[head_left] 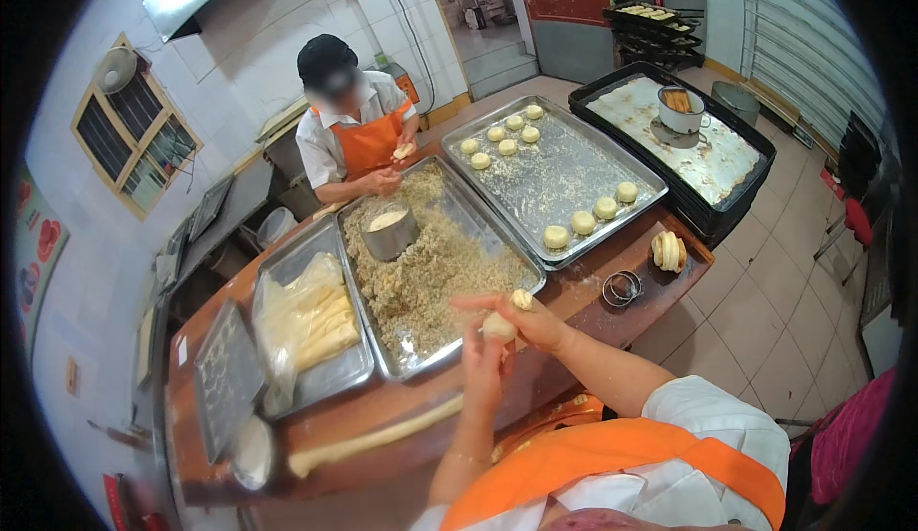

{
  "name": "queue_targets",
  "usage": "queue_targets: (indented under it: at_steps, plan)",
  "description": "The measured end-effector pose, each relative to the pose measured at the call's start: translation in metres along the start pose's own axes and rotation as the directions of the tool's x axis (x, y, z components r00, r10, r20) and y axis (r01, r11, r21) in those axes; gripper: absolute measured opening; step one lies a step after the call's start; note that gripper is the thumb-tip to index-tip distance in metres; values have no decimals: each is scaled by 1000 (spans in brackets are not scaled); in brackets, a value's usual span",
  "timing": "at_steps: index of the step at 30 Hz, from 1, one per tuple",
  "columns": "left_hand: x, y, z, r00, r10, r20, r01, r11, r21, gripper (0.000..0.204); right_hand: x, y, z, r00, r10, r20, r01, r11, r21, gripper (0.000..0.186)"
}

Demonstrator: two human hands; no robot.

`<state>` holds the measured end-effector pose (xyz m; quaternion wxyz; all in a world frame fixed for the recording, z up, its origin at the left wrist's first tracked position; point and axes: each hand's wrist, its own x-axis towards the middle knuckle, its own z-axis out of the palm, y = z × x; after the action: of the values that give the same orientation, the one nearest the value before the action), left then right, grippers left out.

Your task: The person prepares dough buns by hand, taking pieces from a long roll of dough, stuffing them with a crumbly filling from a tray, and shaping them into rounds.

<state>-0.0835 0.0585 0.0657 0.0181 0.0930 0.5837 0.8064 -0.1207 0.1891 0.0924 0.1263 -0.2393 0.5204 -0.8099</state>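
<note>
The left hand cups a dough ball; hard pressing could split it. The right hand seemingly pinches a smaller dough piece; loosening could drop it.

Orange apron, short white sleeve

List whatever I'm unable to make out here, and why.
All in the head view:
Underside of the dough ball: hidden by the left hand.
Bottom of the metal container: hidden by its wall and crumbly mixture.
Part of the yellow dough: veiled by the cloudy bag.
Magenta cloth: cut off by the dark lens rim.
</note>
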Motion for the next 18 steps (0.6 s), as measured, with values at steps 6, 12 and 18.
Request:
queue_targets:
  at_steps: [6, 12, 18]
  plan:
    - [0, -30, -27, 997, -21, 70, 12, 991, 135, 44, 8, 22, -13, 980, -110, 168, 130, 986, -108, 63]
    - [-12, 4, -1, 996, -73, 52, 74, 997, -34, 50, -7, 11, -5, 994, 86, 67, -87, 996, 10, 65]
    - [-1, -21, 13, 944, 307, -120, -280, 939, 201, 67, 4, 24, -5, 992, -115, 46, 118, 989, -85, 66]
